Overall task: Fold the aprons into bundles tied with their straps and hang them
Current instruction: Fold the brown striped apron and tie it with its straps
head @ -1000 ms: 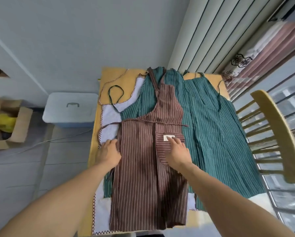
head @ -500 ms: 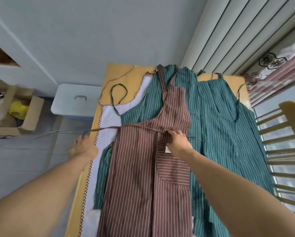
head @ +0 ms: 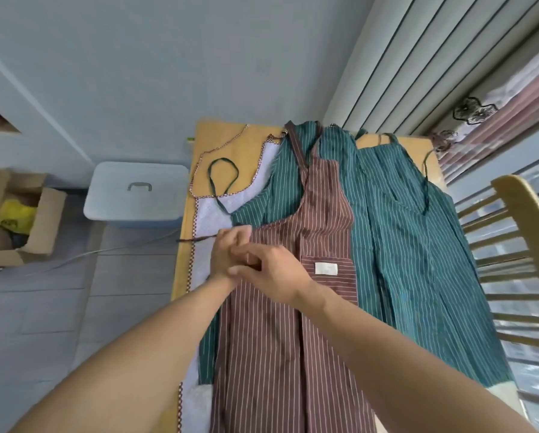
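A brown striped apron lies flat on top of a pile of aprons on the yellow table. Beneath it are green striped aprons and a white apron with chequered trim. My left hand and my right hand meet at the brown apron's left waist edge. Both close around the brown waist strap, whose end sticks out to the left over the table edge. The apron's pocket with a white label lies just right of my hands.
A pale blue lidded bin stands on the floor left of the table. Further left is a cardboard box with a yellow bag. A wooden chair back rises at the right. A wall and a ribbed curtain stand behind the table.
The strap no longer lies across the apron's front. My right hand moved left from the pocket area and my left hand came in from beyond the table edge; both now meet at the waist.
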A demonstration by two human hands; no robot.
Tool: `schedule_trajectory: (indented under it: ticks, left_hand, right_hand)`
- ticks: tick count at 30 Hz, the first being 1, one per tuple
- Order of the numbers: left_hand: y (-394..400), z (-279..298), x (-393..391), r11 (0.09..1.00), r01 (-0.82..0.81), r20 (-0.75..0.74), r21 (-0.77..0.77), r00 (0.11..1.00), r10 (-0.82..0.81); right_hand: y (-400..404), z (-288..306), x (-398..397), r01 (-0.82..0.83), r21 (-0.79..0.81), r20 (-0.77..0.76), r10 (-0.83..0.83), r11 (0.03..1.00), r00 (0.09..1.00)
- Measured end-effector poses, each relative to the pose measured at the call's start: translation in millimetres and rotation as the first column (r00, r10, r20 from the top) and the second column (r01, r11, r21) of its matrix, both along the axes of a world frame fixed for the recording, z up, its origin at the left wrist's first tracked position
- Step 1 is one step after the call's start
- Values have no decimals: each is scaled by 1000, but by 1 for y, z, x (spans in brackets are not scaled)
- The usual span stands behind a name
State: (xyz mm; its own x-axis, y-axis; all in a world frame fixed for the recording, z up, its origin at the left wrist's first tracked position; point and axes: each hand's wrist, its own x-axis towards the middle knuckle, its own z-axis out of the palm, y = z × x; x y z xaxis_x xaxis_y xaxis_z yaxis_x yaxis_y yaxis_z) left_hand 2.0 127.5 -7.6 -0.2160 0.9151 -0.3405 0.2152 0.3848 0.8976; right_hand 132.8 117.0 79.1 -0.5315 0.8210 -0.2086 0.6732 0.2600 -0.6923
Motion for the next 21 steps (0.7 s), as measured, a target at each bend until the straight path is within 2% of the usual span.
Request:
schedule_trajectory:
  ticks: [1,2,4,6,8,10,12,15,16,17,19,20,21]
  left_hand:
    - [5,1,-4,986,-155,184,-62,969,164]
    - [11,0,-10,945,-271,328,-184,889,319]
    - [21,-2,-36,843,-333,460,-423,723,516]
    - [26,-4,-73,776,-286,478,-562,653,587]
    - [28,-7,-111,754,-283,470,-592,639,609]
    - [30,-5,-146,732,-328,480,-597,585,654]
    - [32,-7,-175,721,-337,493,-606,552,672]
    - [32,-22,-200,697,-369,398,-615,618,678]
    - [32,-28,-203,688,-408,323,-600,663,675]
    - [31,-29,-199,706,-443,212,-552,745,633]
    - [26,-19,-175,832,-406,-58,-379,907,416]
    - [24,-10,-155,909,-294,-104,-297,956,275]
    - [22,-4,-131,956,-144,-89,-257,988,125]
  right_hand:
    - [-5,5,-6,60,-37,-59,-62,997,996]
    - [-9,7,-6,135,-80,-100,-143,988,985]
    - [-16,-4,7,333,-137,-78,-345,933,935]
    - [-29,-29,37,557,-141,83,-551,818,830]
    - [-54,-50,73,735,-95,300,-685,671,664]
    - [-91,-77,117,863,-62,436,-764,502,476]
    - [-132,-104,157,916,-51,548,-756,398,359]
    - [-182,-105,168,944,-118,560,-765,307,318]
    - [-191,-101,164,951,-135,557,-772,278,305]
    - [-197,-95,159,953,-155,555,-775,262,303]
    - [-204,-93,154,953,-190,561,-771,235,302]
    - [-206,-93,152,953,-200,557,-774,227,302]
    - [-207,-90,149,953,-209,549,-780,219,300]
